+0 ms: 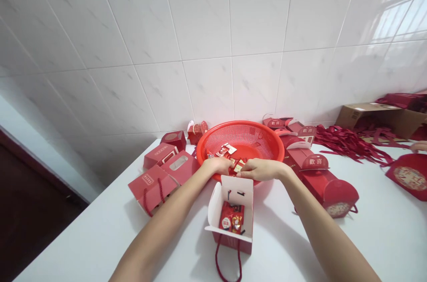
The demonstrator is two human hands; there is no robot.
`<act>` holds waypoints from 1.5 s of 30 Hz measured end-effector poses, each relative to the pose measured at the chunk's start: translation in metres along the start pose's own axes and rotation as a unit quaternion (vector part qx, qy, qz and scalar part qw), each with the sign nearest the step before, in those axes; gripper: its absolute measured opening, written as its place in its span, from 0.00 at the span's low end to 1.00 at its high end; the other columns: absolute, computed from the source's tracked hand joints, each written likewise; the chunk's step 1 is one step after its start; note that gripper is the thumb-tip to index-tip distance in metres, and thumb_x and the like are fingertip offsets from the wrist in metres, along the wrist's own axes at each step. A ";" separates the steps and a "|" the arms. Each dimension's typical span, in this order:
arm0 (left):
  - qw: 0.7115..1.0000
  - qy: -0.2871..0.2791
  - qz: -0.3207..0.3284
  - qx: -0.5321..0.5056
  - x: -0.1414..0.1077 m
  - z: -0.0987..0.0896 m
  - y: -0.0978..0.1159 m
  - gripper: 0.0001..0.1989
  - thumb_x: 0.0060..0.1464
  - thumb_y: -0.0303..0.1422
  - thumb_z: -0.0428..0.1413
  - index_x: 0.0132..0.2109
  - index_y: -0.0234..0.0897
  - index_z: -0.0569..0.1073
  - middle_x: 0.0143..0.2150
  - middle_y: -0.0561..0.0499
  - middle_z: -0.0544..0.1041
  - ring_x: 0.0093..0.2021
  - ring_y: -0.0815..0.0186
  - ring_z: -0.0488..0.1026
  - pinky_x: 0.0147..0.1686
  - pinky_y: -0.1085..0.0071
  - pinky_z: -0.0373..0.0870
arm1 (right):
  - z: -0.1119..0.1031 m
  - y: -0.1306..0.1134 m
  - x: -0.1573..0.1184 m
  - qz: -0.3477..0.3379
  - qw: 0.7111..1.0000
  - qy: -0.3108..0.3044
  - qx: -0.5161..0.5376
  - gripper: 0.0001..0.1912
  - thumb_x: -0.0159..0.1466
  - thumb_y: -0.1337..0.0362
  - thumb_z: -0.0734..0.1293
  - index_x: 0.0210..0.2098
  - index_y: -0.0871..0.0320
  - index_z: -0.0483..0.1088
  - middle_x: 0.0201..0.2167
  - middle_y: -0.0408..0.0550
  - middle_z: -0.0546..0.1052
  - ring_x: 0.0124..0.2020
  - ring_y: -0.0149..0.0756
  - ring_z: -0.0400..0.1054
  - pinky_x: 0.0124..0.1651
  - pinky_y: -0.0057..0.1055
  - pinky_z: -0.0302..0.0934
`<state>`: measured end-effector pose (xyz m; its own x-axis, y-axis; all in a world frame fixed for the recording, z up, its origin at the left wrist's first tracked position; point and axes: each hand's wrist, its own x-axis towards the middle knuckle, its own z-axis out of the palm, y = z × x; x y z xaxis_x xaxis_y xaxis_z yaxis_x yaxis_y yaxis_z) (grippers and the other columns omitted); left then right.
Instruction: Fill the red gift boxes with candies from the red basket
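Note:
Both hands reach into the near side of a red plastic basket (pixel 245 127) with several small wrapped candies (pixel 228 149) in it. My left hand (pixel 220 166) is closed, its fingertips down among the red wrappers; what it grips is hidden. Facing it, my right hand (pixel 258 169) has its thumb and fingers closed at a red and cream candy packet (pixel 239 166). Between my forearms an open red gift box (pixel 231 241) with a white inside stands upright. Red and gold packets (pixel 232 217) lie in it, and its cord handle (pixel 218 259) hangs toward me.
Red gift boxes (pixel 155 184) stand left of the basket. More boxes (pixel 313 179) line its right side. Dark red ribbons (pixel 350 143) lie by a cardboard carton (pixel 358 113). At the right edge another person's hand (pixel 419 146) is by a red box (pixel 408 176). A tiled wall (pixel 207 15) backs the white table (pixel 280 246).

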<state>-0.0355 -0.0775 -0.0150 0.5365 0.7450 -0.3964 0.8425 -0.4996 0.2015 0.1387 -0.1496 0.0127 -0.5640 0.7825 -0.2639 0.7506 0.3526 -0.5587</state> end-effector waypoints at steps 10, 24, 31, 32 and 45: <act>1.000 0.011 0.004 -0.009 -0.010 0.003 0.007 0.05 0.41 0.32 0.63 0.30 0.41 0.80 0.31 0.48 0.79 0.35 0.57 0.74 0.39 0.65 0.69 | 0.003 -0.002 0.001 -0.004 1.000 -0.005 -0.023 0.19 0.69 0.58 0.59 0.25 0.58 0.68 0.22 0.42 0.65 0.25 0.31 0.57 0.30 0.28 0.50; 0.995 0.051 0.028 -0.084 -0.001 0.011 0.000 0.13 0.36 0.32 0.61 0.14 0.38 0.65 0.13 0.56 0.60 0.19 0.68 0.58 0.24 0.71 0.54 | 0.002 -0.002 0.001 -0.002 1.000 0.002 -0.013 0.20 0.68 0.59 0.61 0.21 0.58 0.63 0.19 0.40 0.63 0.22 0.29 0.54 0.27 0.28 0.48; 0.962 0.171 0.043 -0.210 0.002 0.009 -0.004 0.11 0.45 0.32 0.54 0.19 0.38 0.62 0.18 0.56 0.62 0.23 0.68 0.60 0.24 0.71 0.53 | 0.003 0.007 0.004 0.023 0.997 0.066 0.021 0.17 0.65 0.60 0.65 0.21 0.58 0.65 0.20 0.40 0.66 0.23 0.30 0.59 0.27 0.27 0.50; 0.951 0.195 0.049 -0.233 0.002 0.008 -0.004 0.11 0.46 0.33 0.53 0.20 0.38 0.62 0.20 0.56 0.63 0.24 0.68 0.61 0.24 0.72 0.54 | 0.004 0.009 0.005 0.031 0.996 0.083 0.032 0.15 0.64 0.62 0.65 0.22 0.58 0.65 0.20 0.41 0.69 0.24 0.31 0.62 0.28 0.27 0.52; 0.863 0.266 0.175 -0.393 -0.008 0.005 -0.001 0.20 0.52 0.49 0.56 0.26 0.37 0.64 0.25 0.56 0.63 0.27 0.70 0.61 0.28 0.73 0.60 | 0.007 0.023 0.020 0.089 0.925 0.309 0.204 0.06 0.66 0.61 0.63 0.36 0.58 0.65 0.33 0.48 0.75 0.34 0.35 0.75 0.31 0.26 0.65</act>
<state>-0.0407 -0.0849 -0.0168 0.5355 0.8107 0.2367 0.2845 -0.4371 0.8533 0.1426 -0.1299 -0.0111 -0.0455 0.9978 0.0482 0.5492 0.0653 -0.8331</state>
